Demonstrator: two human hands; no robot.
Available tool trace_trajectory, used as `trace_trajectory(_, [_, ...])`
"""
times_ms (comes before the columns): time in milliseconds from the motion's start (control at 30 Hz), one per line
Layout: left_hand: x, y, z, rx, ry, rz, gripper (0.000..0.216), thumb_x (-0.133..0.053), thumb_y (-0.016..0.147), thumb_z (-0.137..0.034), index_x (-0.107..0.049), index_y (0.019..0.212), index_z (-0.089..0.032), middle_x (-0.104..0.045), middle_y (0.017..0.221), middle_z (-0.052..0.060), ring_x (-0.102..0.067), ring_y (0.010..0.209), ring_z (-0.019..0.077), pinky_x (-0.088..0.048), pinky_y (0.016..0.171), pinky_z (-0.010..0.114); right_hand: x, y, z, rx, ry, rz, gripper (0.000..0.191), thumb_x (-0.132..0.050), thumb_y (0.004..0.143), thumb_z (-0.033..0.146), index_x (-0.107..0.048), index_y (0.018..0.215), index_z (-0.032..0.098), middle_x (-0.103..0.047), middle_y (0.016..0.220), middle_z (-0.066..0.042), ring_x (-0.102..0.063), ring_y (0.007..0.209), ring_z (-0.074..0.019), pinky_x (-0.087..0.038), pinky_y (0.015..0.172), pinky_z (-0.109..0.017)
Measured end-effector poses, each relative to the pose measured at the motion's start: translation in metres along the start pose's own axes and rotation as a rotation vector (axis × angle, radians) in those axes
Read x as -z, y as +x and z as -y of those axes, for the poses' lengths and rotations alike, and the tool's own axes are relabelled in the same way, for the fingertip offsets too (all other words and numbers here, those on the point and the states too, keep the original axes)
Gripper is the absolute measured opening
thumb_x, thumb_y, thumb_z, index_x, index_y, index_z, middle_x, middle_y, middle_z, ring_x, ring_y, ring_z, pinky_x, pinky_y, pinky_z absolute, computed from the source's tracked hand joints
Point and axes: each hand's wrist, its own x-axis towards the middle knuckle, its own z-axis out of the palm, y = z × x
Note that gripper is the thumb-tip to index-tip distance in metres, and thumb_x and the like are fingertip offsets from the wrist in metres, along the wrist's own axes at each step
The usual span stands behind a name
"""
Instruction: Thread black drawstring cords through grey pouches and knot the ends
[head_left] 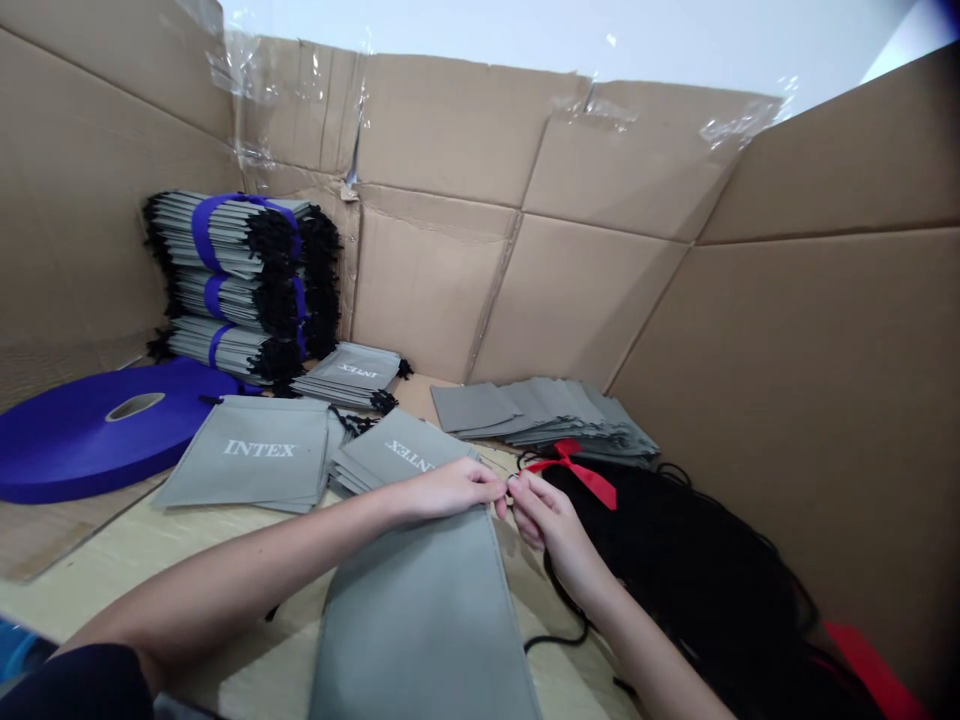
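- Our left hand (457,488) grips the grey pouch (424,615) at its top edge; the pouch stretches from there toward 6–7 o'clock over the tabletop (225,575).
- Our right hand (541,510) meets it at the pouch's upper right corner, fingertips pinching a small dark item (512,480); too small for us to identify.
- Slip risk: both holds look like narrow fingertip pinches, so we could lose the item or the corner under a sharp pull.
- Snag risk: a loose black cord (553,575) curls at 5 o'clock from the hands, below our right hand; it could catch on our wrist.
- Tangle risk: the black cord bundle (697,580) lies close at 4 o'clock, red ribbon (574,470) at 2; strands could mix with the loose cord.
- Knock risk: printed pouches (409,435) sit just behind our left hand at 10–11 o'clock; a forearm sweep could skew them.
- Slide risk: plain pouches (555,412), 1 o'clock, are fanned unevenly; a nudge might spread them.
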Motion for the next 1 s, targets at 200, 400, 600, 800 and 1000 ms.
trace_trajectory(200, [-0.003,0.002,-0.003,-0.048,0.134,-0.052,0.025,-0.043,0.08,-0.022,-0.056,0.061,-0.012,-0.039,0.05,-0.005,-0.034,0.051,0.0084,-0.025,0.05,0.02,-0.004,0.0,0.005,-0.288,0.702,-0.022,0.045,-0.068,0.067,0.03,-0.028,0.048,0.02,-0.018,0.035,0.013,-0.007,0.033,-0.0033,-0.014,0.032,-0.02])
trace_trajectory(400, [0.0,0.001,-0.002,0.001,0.166,-0.016,0.028,-0.041,0.081,-0.026,-0.054,0.06,-0.013,-0.035,0.047,-0.005,-0.03,0.047,0.008,-0.023,0.047,0.021,-0.004,0.002,0.003,-0.246,0.78,-0.122,0.044,-0.072,0.062,0.025,-0.031,0.048,0.02,-0.018,0.036,0.013,-0.007,0.034,-0.0029,-0.016,0.03,-0.018])
trace_trajectory(600, [0.004,0.004,0.003,-0.062,0.1,0.004,0.036,-0.043,0.084,-0.039,-0.062,0.073,-0.011,-0.043,0.057,-0.003,-0.036,0.057,0.0093,-0.029,0.056,0.02,-0.007,0.006,-0.012,-0.195,0.57,-0.059,0.044,-0.065,0.071,0.041,-0.034,0.05,0.019,-0.02,0.037,0.012,-0.007,0.035,-0.0026,-0.012,0.032,-0.018])
trace_trajectory(800, [0.002,0.006,0.008,-0.047,0.104,-0.069,0.042,-0.05,0.078,-0.049,-0.065,0.075,-0.01,-0.051,0.058,-0.002,-0.041,0.057,0.0104,-0.032,0.055,0.02,-0.01,0.006,-0.021,-0.072,0.452,-0.138,0.042,-0.049,0.077,0.059,-0.042,0.064,0.02,-0.029,0.039,0.01,-0.011,0.034,-0.0035,-0.011,0.035,-0.018])
trace_trajectory(1000, [0.002,0.005,0.009,-0.088,0.082,-0.039,0.035,-0.05,0.081,-0.04,-0.066,0.075,-0.009,-0.058,0.065,0.001,-0.045,0.06,0.0106,-0.034,0.057,0.019,-0.003,0.008,-0.025,0.055,0.132,-0.117,0.05,-0.043,0.075,0.068,-0.047,0.065,0.019,-0.036,0.045,0.006,-0.021,0.037,-0.0054,-0.01,0.037,-0.021])
